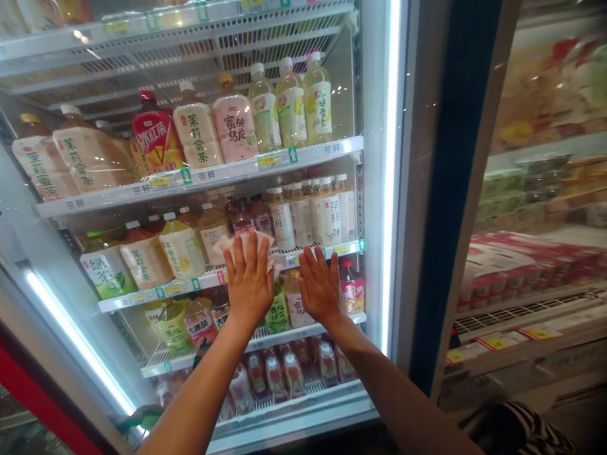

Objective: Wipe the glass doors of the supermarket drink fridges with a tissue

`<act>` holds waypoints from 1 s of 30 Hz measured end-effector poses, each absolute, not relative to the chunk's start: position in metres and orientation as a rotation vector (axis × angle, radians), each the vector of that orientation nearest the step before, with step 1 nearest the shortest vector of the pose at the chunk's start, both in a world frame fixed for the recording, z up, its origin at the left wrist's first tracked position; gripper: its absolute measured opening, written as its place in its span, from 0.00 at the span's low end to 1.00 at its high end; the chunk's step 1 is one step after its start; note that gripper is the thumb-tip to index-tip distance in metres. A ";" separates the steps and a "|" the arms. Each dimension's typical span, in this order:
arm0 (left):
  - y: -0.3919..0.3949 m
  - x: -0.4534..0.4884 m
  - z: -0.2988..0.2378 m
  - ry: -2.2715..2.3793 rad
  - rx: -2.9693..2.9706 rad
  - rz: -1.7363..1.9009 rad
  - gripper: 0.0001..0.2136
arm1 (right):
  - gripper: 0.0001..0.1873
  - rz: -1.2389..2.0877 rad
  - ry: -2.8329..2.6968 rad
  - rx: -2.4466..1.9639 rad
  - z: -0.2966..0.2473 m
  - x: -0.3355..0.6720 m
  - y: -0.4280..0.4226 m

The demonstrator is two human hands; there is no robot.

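Note:
My left hand (pixel 250 281) lies flat with its fingers stretched upward, holding a pale pinkish cloth (pixel 222 248) pressed against the glass door. The cloth shows past the fingertips and on both sides of the hand; the rest is hidden under the palm. To its right, my right hand (pixel 318 284) rests open on or very near the glass, fingers extended and nothing visible in it. Behind the pane, bottled drinks stand on white shelves, among them white-labelled tea bottles (pixel 328 215) and a pink-labelled bottle (pixel 236 123).
A bright light strip (pixel 391 177) runs down the door's right side, beside a dark blue upright (pixel 455 189). Farther right, another shelf unit (pixel 545 316) holds packaged goods, blurred. A red edge (pixel 33 392) crosses the lower left. Black-and-white striped fabric (pixel 531 430) shows at lower right.

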State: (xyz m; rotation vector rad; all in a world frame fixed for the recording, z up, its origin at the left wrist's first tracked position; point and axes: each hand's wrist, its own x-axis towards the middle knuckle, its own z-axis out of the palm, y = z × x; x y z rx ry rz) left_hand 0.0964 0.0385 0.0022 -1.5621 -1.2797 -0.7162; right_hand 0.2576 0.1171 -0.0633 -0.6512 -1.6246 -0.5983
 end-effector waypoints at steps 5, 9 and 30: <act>0.013 0.089 -0.089 -1.162 -1.687 -0.558 0.35 | 0.39 -0.580 -1.641 -0.679 -0.065 0.258 0.119; 0.027 0.097 -0.042 -1.224 -1.644 -0.601 0.36 | 0.38 -0.579 -1.636 -0.684 -0.066 0.258 0.119; -0.007 0.012 -0.016 -1.400 -1.483 -0.824 0.36 | 0.38 -0.623 -1.620 -0.711 -0.072 0.263 0.122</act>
